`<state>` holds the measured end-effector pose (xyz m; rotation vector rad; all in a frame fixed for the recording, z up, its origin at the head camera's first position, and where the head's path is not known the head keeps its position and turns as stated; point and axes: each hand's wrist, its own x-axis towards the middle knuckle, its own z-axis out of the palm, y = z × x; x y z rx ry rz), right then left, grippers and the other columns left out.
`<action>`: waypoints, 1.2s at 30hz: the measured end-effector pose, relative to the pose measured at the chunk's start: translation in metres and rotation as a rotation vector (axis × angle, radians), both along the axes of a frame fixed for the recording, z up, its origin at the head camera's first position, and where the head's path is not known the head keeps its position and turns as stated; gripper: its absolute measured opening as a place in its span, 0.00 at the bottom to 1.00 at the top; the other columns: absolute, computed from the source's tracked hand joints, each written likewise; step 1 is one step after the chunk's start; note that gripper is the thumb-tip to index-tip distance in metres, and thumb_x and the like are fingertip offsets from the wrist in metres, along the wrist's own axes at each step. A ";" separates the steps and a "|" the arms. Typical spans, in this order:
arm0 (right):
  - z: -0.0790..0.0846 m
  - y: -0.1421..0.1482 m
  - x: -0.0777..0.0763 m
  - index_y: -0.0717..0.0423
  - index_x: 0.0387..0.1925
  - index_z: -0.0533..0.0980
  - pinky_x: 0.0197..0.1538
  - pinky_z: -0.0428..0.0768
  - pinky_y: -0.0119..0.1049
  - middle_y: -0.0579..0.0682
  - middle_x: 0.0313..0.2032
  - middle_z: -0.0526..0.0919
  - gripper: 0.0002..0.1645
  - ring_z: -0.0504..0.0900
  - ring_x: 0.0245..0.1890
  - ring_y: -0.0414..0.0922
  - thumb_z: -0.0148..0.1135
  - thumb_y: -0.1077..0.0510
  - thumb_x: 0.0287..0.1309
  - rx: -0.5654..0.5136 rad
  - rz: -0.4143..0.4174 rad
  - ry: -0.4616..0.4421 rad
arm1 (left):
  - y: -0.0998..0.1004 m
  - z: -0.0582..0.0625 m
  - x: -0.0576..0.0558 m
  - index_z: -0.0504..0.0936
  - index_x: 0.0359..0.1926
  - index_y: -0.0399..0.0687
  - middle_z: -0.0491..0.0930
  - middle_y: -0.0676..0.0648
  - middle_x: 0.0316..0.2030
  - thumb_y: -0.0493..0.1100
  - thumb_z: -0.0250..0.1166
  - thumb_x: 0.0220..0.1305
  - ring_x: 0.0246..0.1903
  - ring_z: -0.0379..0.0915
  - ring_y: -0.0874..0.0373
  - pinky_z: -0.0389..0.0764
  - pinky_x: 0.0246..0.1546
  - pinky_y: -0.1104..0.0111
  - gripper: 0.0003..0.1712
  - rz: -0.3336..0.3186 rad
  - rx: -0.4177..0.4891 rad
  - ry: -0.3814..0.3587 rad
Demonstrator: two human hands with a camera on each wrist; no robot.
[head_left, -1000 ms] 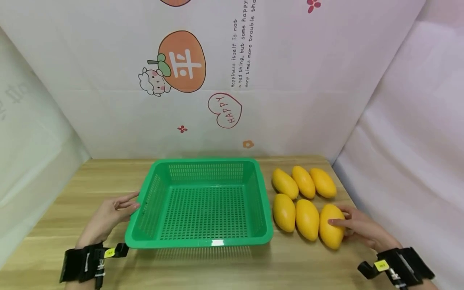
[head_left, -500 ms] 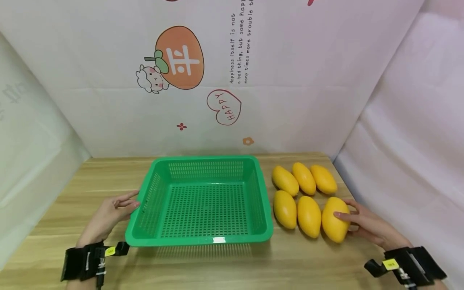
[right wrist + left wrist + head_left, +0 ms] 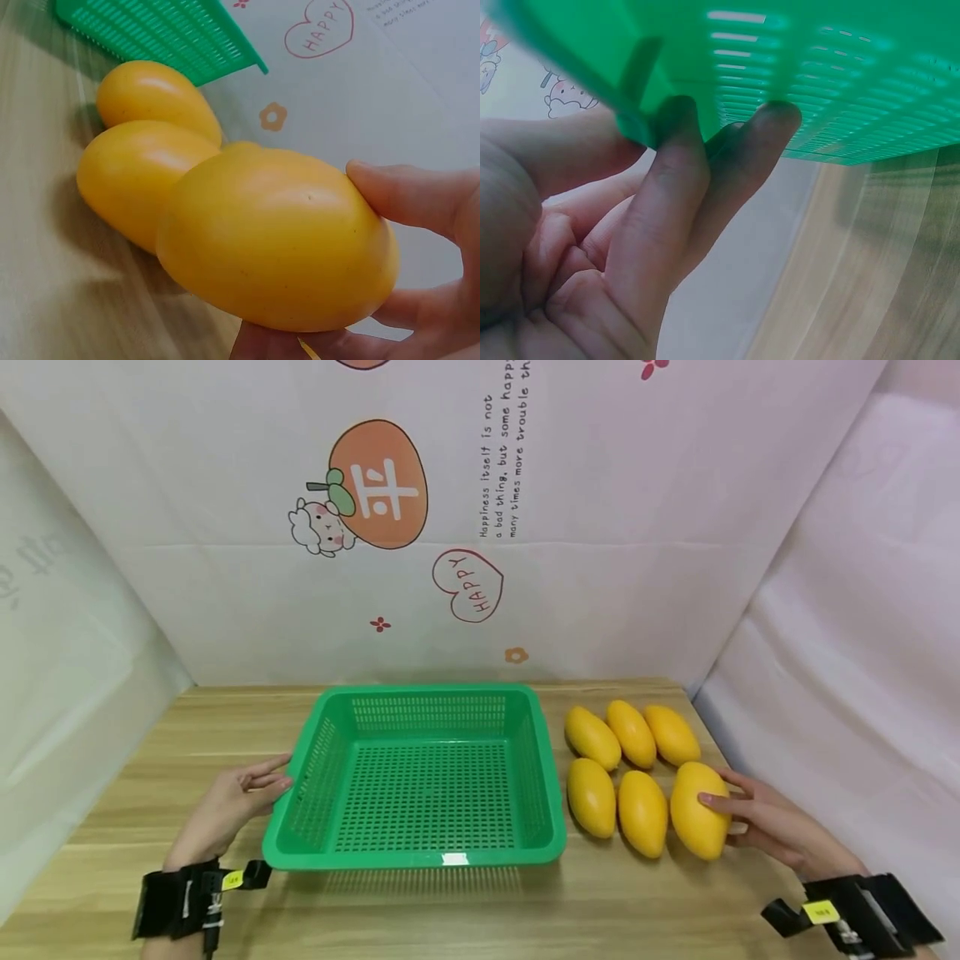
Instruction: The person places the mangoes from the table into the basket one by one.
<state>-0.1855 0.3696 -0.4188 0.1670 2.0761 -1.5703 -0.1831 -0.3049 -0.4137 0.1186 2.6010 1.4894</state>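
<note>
A green plastic basket (image 3: 423, 860) with slotted walls stands on the table. My left hand (image 3: 228, 806) pinches its left rim; the left wrist view shows the thumb on the rim and fingers (image 3: 664, 202) under it, against the outer wall. My right hand (image 3: 776, 818) holds a yellow mango (image 3: 701, 810) by its right side, the thumb on top and other fingers curled below. In the right wrist view this mango (image 3: 277, 240) fills the middle and partly covers its neighbours. Beside it lie two mangoes of the front row, the nearer mango (image 3: 642, 814) and the farther mango (image 3: 591, 797).
Behind these lies a back row of three mangoes, with one mango (image 3: 592, 737) nearest the basket. A printed white cloth (image 3: 600, 568) rises behind the wooden table (image 3: 420, 918), and a white cloth (image 3: 847, 693) hangs close to my right hand.
My right hand has shifted slightly right and back with its mango, opening a gap to the neighbouring mango. My left hand stays at the basket rim.
</note>
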 end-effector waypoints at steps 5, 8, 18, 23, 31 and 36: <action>0.005 -0.004 -0.001 0.70 0.71 0.26 0.51 0.80 0.59 0.83 0.67 0.43 0.52 0.73 0.54 0.51 0.51 0.54 0.70 -0.010 0.018 0.042 | 0.000 0.000 0.000 0.60 0.71 0.37 0.70 0.23 0.58 0.49 0.57 0.70 0.55 0.72 0.35 0.86 0.45 0.60 0.35 -0.007 0.010 0.018; 0.005 -0.007 0.000 0.70 0.72 0.29 0.51 0.81 0.58 0.82 0.66 0.45 0.50 0.75 0.52 0.48 0.51 0.55 0.70 -0.029 0.029 0.056 | 0.000 -0.003 0.002 0.60 0.70 0.35 0.71 0.22 0.58 0.48 0.57 0.70 0.55 0.72 0.34 0.85 0.45 0.57 0.35 -0.015 0.013 0.016; 0.011 -0.022 -0.003 0.67 0.73 0.32 0.52 0.81 0.57 0.79 0.69 0.39 0.48 0.72 0.55 0.47 0.51 0.55 0.70 -0.052 0.078 0.110 | -0.001 -0.006 0.001 0.60 0.70 0.38 0.72 0.24 0.58 0.50 0.58 0.69 0.55 0.72 0.36 0.85 0.46 0.55 0.35 -0.001 0.018 0.006; 0.018 -0.030 -0.004 0.62 0.74 0.32 0.51 0.81 0.57 0.77 0.70 0.36 0.48 0.70 0.57 0.49 0.52 0.56 0.70 -0.054 0.077 0.115 | -0.001 -0.005 0.000 0.60 0.71 0.39 0.70 0.24 0.59 0.51 0.58 0.69 0.55 0.71 0.36 0.85 0.45 0.57 0.36 -0.005 0.030 0.006; 0.020 -0.040 -0.005 0.58 0.75 0.33 0.50 0.82 0.55 0.75 0.71 0.33 0.47 0.72 0.56 0.45 0.51 0.57 0.70 -0.092 0.105 0.136 | -0.002 -0.005 0.001 0.58 0.71 0.36 0.67 0.23 0.61 0.49 0.57 0.70 0.56 0.70 0.35 0.86 0.45 0.59 0.35 -0.023 0.045 0.027; 0.020 -0.044 -0.001 0.56 0.75 0.34 0.50 0.82 0.53 0.73 0.72 0.32 0.47 0.74 0.54 0.43 0.52 0.57 0.69 -0.100 0.120 0.138 | -0.001 -0.005 0.001 0.59 0.71 0.35 0.68 0.23 0.60 0.48 0.57 0.70 0.55 0.71 0.35 0.86 0.45 0.59 0.35 -0.027 0.058 0.030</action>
